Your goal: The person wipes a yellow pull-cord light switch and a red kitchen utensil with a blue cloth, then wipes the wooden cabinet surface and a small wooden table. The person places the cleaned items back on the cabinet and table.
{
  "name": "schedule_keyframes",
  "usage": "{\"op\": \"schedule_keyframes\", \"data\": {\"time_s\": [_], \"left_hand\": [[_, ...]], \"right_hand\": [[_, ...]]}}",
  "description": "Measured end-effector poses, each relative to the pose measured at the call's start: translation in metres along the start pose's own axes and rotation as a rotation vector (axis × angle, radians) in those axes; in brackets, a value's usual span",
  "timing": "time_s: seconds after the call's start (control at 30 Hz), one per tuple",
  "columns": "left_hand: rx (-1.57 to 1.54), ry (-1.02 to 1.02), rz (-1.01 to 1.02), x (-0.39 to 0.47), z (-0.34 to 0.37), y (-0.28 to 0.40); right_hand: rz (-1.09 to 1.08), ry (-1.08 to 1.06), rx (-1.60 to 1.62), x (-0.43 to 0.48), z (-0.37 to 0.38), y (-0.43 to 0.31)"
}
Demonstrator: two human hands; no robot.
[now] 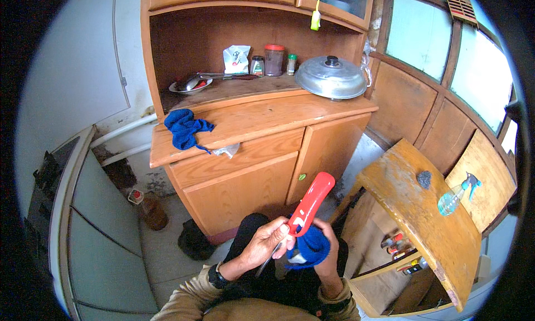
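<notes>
My left hand (265, 239) grips the lower end of a glossy red implement (312, 197), probably plastic, with an opening near my fingers. It tilts up and away to the right. Below the same hand a thin metal piece (269, 259) sticks out; whether it belongs to the red implement I cannot tell. My right hand (328, 241) is closed around a bunched dark blue knitted cloth (314, 245), which touches or sits just behind the red implement's lower end. Something pale shows in the cloth's fold. Both hands are above my lap.
Ahead stands a wooden cupboard (246, 174) with another blue cloth (186, 128), a domed metal lid (330, 78), jars and a dish (188, 87). At right, a worn wooden table (422, 212) bears a spray bottle (453, 197) and a scouring pad (424, 179). A jug (152, 212) stands on the floor.
</notes>
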State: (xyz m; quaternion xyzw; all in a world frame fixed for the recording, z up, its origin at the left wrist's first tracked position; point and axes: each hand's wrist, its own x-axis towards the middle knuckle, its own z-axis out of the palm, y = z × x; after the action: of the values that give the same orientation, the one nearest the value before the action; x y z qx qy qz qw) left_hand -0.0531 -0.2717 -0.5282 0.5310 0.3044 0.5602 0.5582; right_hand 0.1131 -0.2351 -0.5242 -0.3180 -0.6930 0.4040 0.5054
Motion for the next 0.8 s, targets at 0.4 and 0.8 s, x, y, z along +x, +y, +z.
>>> {"op": "schedule_keyframes", "data": {"time_s": [0.4,0.8], "left_hand": [[-0.065,0.212,0.05,0.003,0.0,-0.011],[0.46,0.267,0.199,0.0,0.008,-0.008]], "right_hand": [[0.005,-0.104,0.112,-0.019,-0.004,0.008],[-0.172,0.011,-0.047,-0.016,0.001,0.028]]}}
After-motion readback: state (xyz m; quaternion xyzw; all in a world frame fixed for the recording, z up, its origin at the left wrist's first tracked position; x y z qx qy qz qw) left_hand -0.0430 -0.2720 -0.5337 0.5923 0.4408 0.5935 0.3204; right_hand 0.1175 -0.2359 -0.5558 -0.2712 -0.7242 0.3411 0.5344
